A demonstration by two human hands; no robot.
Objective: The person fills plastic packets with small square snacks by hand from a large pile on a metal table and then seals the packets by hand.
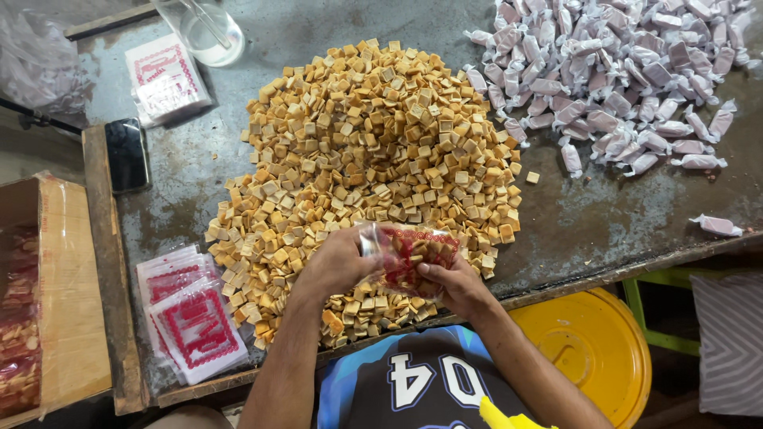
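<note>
Clear red-printed bag [409,260] between both hands; long axis left-right

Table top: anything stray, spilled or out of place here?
Two strays: one square cracker lies alone just right of the cracker heap, and one wrapped candy lies apart below the candy pile, near the table edge.

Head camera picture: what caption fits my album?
Both hands hold a small clear bag over heaped square biscuits.

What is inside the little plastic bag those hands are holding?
The bag, clear with red print, held by the left hand and right hand, shows some tan square pieces inside; fingers and print hide how full it is.
</note>
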